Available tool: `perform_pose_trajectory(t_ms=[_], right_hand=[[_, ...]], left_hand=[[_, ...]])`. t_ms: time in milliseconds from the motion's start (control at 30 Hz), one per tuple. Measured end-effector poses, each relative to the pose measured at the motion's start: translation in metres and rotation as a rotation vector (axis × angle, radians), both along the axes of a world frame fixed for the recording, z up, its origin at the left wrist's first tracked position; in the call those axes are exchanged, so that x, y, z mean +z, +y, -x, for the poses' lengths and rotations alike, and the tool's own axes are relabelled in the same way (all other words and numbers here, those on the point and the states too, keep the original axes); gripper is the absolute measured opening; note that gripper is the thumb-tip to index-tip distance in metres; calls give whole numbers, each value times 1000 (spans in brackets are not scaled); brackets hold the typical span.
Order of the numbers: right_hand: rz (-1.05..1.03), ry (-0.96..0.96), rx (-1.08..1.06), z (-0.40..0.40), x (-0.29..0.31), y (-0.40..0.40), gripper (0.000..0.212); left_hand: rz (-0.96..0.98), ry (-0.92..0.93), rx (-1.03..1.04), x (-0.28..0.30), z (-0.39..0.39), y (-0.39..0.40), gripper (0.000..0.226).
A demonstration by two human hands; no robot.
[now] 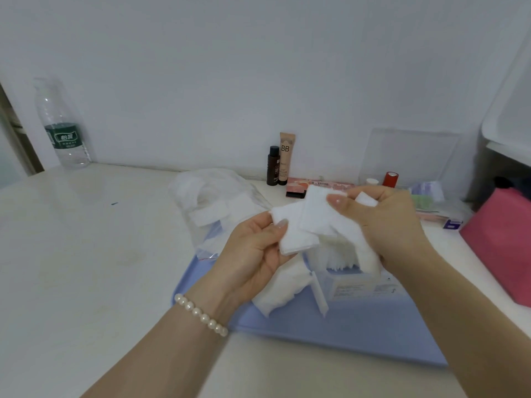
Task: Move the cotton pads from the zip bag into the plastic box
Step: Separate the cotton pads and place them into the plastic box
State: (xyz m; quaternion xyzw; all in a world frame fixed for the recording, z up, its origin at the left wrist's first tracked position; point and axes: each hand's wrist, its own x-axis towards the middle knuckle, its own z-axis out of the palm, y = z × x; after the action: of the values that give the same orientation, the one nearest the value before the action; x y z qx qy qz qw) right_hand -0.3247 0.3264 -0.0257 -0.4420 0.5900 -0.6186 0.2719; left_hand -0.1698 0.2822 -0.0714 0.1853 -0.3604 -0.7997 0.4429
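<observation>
My left hand [253, 254] pinches a small stack of white square cotton pads [290, 231] between thumb and fingers. My right hand [385, 222] pinches another group of cotton pads [319, 214], overlapping the left stack. Both hands hover above the clear plastic box [353, 285], which stands on the blue tray and holds upright pads. A loose heap of pads [281, 291] lies on the tray beside the box. The clear zip bag [218, 202] lies behind my left hand with more pads inside.
The blue tray [359, 334] sits on a white table. A water bottle [61, 124] stands at the back left. A dark bottle [273, 165], a BB tube [286, 156], a red cap [390, 178] and a clear lid line the wall. A pink box [500, 242] stands at the right.
</observation>
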Motion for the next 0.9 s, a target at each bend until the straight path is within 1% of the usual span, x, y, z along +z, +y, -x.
perform_pose_trajectory(t_ms=[67, 100, 167, 333, 367, 433, 600, 633, 733, 800, 867, 900], right_hand=[[25, -106, 115, 1, 7, 5, 6], [14, -123, 181, 0, 9, 7, 6], [-23, -81, 253, -5, 7, 8, 9], [-40, 106, 162, -10, -8, -1, 12], [-35, 130, 151, -9, -10, -2, 13], [-23, 157, 143, -8, -11, -3, 15], [-20, 215, 137, -9, -11, -3, 16], [-16, 235, 136, -10, -11, -2, 16], [-10, 256, 160, -11, -11, -1, 16], [12, 237, 173, -12, -9, -1, 14], [32, 204, 95, -9, -8, -3, 13], [33, 175, 39, -7, -8, -4, 16]], left_hand=[[2, -10, -7, 0, 0, 1, 23], [0, -14, -13, 0, 0, 1, 24], [0, -20, -32, 0, 2, 2, 24], [10, -53, -72, 2, 3, 5, 37], [9, -51, -76, 2, 3, 5, 36], [-1, -41, -82, 1, 2, 4, 35], [-1, -68, -87, 1, 2, 4, 51], [19, -82, -87, 1, 2, 5, 51], [81, -94, -94, -2, 2, 6, 37], [72, -72, -88, -3, 2, 5, 35], [61, -82, -35, -2, 3, 5, 33], [80, -120, 5, -2, 3, 5, 32]])
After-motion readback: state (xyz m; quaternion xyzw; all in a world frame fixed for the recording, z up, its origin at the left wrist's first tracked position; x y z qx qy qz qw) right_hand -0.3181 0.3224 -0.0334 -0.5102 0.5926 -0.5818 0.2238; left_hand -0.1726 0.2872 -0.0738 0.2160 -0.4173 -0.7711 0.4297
